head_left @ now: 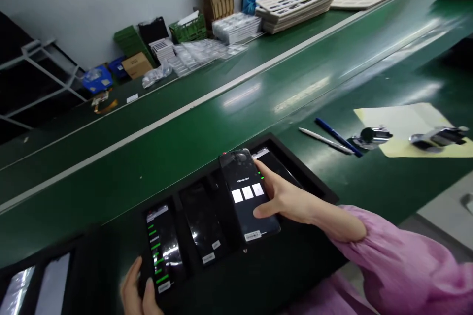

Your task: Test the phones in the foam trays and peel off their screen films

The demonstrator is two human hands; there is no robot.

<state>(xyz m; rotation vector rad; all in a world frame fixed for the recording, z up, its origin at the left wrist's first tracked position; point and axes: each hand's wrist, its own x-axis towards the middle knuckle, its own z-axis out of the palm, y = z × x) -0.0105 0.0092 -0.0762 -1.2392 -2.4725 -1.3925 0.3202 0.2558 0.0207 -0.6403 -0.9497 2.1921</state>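
Head view: a lit phone (248, 194) is clasped in the right hand (286, 199), raised over the black tray (295, 167), its long axis running away from the wearer. The left hand (138, 293), further off, is closed on the tray's near-left phone (160, 246).

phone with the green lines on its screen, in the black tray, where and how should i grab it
Grip the phone with the green lines by its two long edges near the bottom end, coming from the near side. It lies flat, screen up, in a slot of the black tray, and only that end is free: the left hand already touches it there, thumb beside the label.
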